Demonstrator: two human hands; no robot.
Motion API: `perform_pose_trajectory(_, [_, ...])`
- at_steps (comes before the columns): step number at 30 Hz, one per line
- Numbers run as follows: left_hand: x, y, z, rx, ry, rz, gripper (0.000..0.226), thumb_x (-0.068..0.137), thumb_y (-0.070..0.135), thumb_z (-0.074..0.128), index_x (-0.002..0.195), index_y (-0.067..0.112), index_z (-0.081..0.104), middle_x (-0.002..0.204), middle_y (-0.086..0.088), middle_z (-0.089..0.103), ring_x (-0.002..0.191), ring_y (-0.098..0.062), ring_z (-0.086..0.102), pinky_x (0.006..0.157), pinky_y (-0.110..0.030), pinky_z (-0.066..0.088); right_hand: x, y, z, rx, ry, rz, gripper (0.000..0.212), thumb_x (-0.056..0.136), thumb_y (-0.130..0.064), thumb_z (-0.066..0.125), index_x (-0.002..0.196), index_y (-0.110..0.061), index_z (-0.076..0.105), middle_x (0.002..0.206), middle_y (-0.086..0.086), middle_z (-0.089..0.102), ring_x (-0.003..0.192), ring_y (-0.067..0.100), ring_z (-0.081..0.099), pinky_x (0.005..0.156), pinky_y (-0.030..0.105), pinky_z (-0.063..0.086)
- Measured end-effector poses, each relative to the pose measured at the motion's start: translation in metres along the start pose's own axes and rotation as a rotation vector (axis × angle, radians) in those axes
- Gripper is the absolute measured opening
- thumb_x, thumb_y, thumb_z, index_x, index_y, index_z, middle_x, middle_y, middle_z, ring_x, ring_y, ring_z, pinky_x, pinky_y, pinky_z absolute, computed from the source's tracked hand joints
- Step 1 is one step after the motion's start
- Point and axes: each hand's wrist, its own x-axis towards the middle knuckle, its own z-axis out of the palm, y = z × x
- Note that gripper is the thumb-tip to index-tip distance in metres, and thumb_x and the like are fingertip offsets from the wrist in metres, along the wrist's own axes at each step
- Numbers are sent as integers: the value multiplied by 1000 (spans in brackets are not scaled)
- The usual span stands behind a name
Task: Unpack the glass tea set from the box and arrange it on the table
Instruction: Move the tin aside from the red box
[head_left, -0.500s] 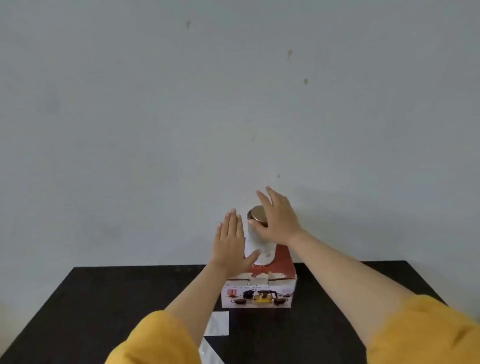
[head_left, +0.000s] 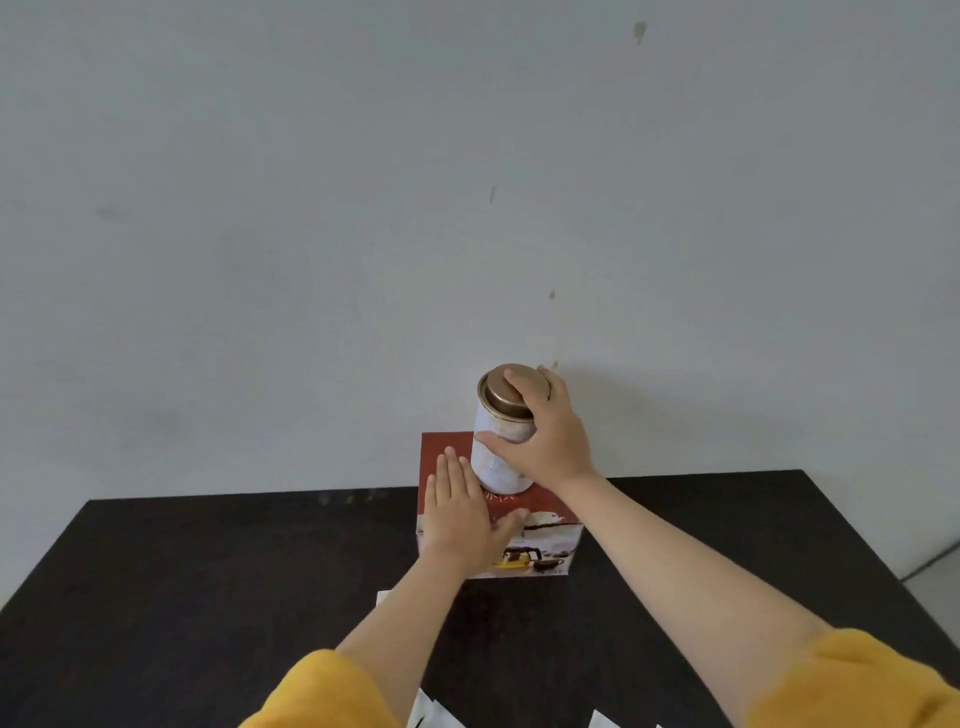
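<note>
- Red-and-white printed cardboard box (head_left: 540, 540), closed, teapot picture on its near face: stands at the far middle of the dark matte table (head_left: 208, 597), close to the grey wall (head_left: 363, 208).
- White cylindrical tin with bronze metal lid (head_left: 497, 441): upright on the box top, toward its far side.
- Right hand (head_left: 545, 441): fingers wrapped round the tin, fingertips over the lid.
- Left hand (head_left: 462, 514): flat, fingers spread, pressed on the box top just left of the tin.
- White paper pieces (head_left: 431, 714): on the table, well nearer than the box.
- Yellow sleeves (head_left: 857, 686): both forearms.
</note>
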Motion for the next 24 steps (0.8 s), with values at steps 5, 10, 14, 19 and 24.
perform_pose_trajectory(5, [0,1,-3,25,-40,-3,106,79,81,8,149,3,-9,157,-19,-14,145,-32,-13,117,-44,-1,4,4,-5,64,-41,30,74,68,-43,80,132,-35,44,147,1,30,134,17,38,99,39,48])
perform_pose_trajectory(10, [-12,21,-6,15,-38,-3,82,93,62,11,150,4,-2,157,-22,-8,145,-37,-7,118,-47,7,-11,37,-52,24,14,30,75,68,-43,80,134,-34,44,149,3,29,135,21,37,97,40,48])
perform_pose_trajectory(14, [-13,57,-7,12,3,47,77,95,58,15,150,5,4,157,-22,-4,146,-36,-4,117,-46,7,-27,85,-101,-6,54,85,74,68,-43,80,131,-39,41,148,2,29,136,20,35,96,43,49])
perform_pose_trajectory(19, [-1,115,-1,20,24,57,77,95,58,15,151,7,0,158,-18,-8,146,-33,-6,117,-45,6,-57,158,-153,-72,25,210,77,70,-45,78,136,-36,38,148,2,26,135,22,36,97,41,47])
perform_pose_trajectory(24, [7,137,14,35,61,-78,79,94,59,16,150,5,0,159,-15,-5,147,-29,-4,118,-44,6,-86,237,-188,-113,-16,326,84,72,-44,79,142,-28,37,152,8,22,138,27,32,104,41,42])
